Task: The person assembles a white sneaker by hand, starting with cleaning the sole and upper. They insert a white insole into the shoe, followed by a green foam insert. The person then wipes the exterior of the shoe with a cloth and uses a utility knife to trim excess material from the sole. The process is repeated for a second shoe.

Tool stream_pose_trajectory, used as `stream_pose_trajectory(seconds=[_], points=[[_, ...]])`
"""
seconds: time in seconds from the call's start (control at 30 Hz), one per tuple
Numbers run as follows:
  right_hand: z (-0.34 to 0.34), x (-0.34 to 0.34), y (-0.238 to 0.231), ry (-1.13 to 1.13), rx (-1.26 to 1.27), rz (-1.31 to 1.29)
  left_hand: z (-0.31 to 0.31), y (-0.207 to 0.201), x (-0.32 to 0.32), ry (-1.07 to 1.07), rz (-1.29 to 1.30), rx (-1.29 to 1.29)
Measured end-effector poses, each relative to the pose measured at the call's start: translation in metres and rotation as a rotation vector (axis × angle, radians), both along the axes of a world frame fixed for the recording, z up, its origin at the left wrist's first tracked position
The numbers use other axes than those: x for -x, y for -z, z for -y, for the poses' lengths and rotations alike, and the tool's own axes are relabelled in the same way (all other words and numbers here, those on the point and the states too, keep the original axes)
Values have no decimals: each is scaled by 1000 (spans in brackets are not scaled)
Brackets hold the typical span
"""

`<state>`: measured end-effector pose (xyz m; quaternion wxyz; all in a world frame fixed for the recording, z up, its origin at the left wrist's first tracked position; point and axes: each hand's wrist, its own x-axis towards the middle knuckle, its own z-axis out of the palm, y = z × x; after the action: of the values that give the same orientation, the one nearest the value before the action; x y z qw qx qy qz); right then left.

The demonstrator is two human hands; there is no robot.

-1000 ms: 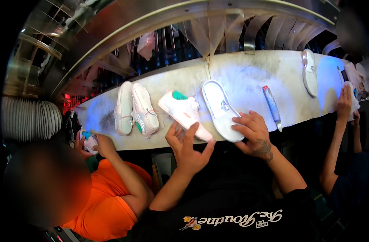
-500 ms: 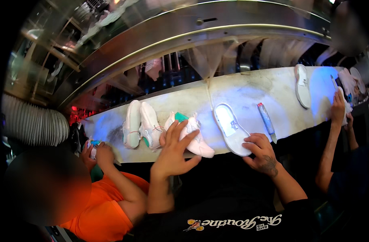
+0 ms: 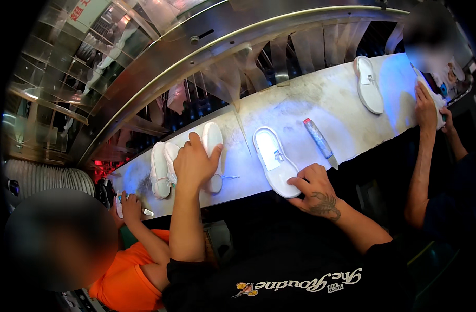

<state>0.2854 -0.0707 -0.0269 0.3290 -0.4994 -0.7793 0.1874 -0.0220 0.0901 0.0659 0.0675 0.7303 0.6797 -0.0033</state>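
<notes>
My left hand (image 3: 195,162) is closed round a pale shoe upper (image 3: 212,136), thumb on its right side and fingers on its left. The shoe lies bottom up, and my hand hides its middle. Two similar pale shoes, the leftmost shoe (image 3: 160,170) and the shoe beside it (image 3: 171,154), lie just left of it. With bent fingers and thumb, my right hand (image 3: 316,191) grips the near end of a white shoe sole (image 3: 279,174). This sole lies hollow side up on the pale work surface (image 3: 238,182), with a bright patch inside its far half.
Right of the sole lies a knife (image 3: 320,140) with a blue-grey wrapped handle. Another white sole (image 3: 369,86) rests farther right. A co-worker in orange (image 3: 128,270) works at the left; another person's hands (image 3: 426,106) hold a pale shoe part at the right. Clear hanging strips (image 3: 305,49) line the back.
My left hand has closed on the pale shoe, which has moved left and turned bottom up beside the other two. The right hand stays at the sole. The view has shifted.
</notes>
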Motion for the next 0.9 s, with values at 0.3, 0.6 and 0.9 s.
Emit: stream_pose_trajectory(seconds=[0.3, 0.6, 0.9], points=[[-32, -6, 0, 72, 98, -258, -2, 19, 28, -144, 318, 197], [-86, 14, 4, -79, 10, 17, 43, 21, -20, 511, 64, -239], [-87, 14, 22, -61, -38, -189, 54, 30, -22, 510, 44, 11]])
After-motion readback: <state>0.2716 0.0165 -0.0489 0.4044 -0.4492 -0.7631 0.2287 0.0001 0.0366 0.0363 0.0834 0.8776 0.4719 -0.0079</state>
